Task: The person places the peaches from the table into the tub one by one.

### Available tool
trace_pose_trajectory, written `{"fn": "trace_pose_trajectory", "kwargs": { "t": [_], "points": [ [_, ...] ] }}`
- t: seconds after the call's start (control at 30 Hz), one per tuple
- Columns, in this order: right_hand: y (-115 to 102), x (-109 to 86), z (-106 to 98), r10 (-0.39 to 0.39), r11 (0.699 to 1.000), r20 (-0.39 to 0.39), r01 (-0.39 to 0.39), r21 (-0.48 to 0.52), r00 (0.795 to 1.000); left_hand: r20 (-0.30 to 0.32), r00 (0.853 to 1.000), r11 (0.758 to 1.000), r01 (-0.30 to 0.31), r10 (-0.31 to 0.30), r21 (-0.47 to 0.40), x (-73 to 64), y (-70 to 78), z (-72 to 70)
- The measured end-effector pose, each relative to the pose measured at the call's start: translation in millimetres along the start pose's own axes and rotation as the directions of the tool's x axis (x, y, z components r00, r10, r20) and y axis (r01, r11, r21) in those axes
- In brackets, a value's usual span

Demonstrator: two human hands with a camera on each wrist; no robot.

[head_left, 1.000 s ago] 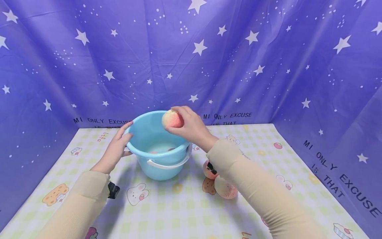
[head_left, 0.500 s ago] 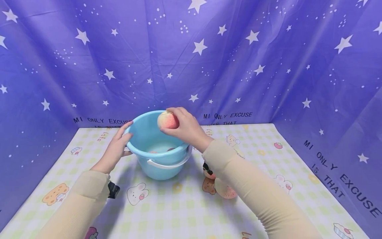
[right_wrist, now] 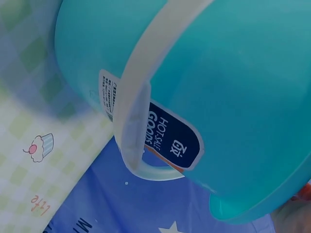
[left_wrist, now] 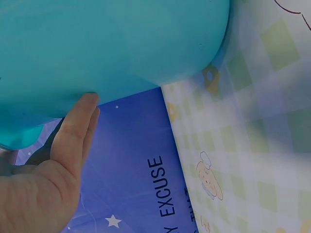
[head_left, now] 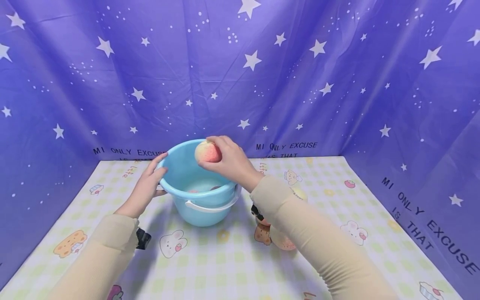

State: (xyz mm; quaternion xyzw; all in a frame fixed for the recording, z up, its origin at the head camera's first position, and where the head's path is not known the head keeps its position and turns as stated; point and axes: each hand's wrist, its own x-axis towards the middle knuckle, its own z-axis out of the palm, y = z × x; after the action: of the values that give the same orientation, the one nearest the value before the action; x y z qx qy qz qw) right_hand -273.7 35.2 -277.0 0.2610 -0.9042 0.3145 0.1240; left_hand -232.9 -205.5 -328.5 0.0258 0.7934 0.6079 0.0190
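Observation:
A light blue bucket (head_left: 202, 212) with a white handle (head_left: 213, 208) stands upright on the table. My left hand (head_left: 144, 183) grips its rim at the left side; in the left wrist view, fingers (left_wrist: 75, 131) lie against the bucket's outer wall. Over the bucket's mouth, at the right, my right hand (head_left: 232, 162) holds a yellow and red peach (head_left: 207, 152) between thumb and fingers. Small pinkish patches show low inside the bucket, mostly hidden by its front rim. From the right wrist, only a bit of the right hand (right_wrist: 294, 216) appears past the rim.
Right of the bucket, partly behind my right sleeve, lie a pale pink peach (head_left: 283, 241) and a redder one (head_left: 263, 221). A yellowish round thing (head_left: 301, 193) peeks out beyond the sleeve. The checked tablecloth (head_left: 202, 266) meets a purple starred curtain (head_left: 232, 83) behind.
My right hand has shifted a little to the left with the peach, further over the bucket's mouth. The left hand and the bucket have stayed in place.

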Motion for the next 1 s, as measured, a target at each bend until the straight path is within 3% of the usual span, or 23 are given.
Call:
{"fn": "trace_pose_trajectory", "kwargs": {
  "t": [0.23,0.5,1.0],
  "points": [
    [-1.7,1.4,3.1,-0.005,1.0,0.019,0.005,-0.002,1.0,-0.001,1.0,1.0,-0.003,0.003,0.008,0.1,-0.3,-1.1],
    [-2.5,1.3,0.9,0.03,0.998,0.093,-0.024,-0.066,0.995,0.003,1.0,1.0,-0.003,0.003,0.002,1.1,-0.2,-1.9],
    [2.1,-6.2,-11.6,0.05,0.997,0.094,-0.044,-0.063,0.994,0.005,1.0,1.0,-0.006,0.006,0.01,1.0,-1.9,0.3]
  ]
}}
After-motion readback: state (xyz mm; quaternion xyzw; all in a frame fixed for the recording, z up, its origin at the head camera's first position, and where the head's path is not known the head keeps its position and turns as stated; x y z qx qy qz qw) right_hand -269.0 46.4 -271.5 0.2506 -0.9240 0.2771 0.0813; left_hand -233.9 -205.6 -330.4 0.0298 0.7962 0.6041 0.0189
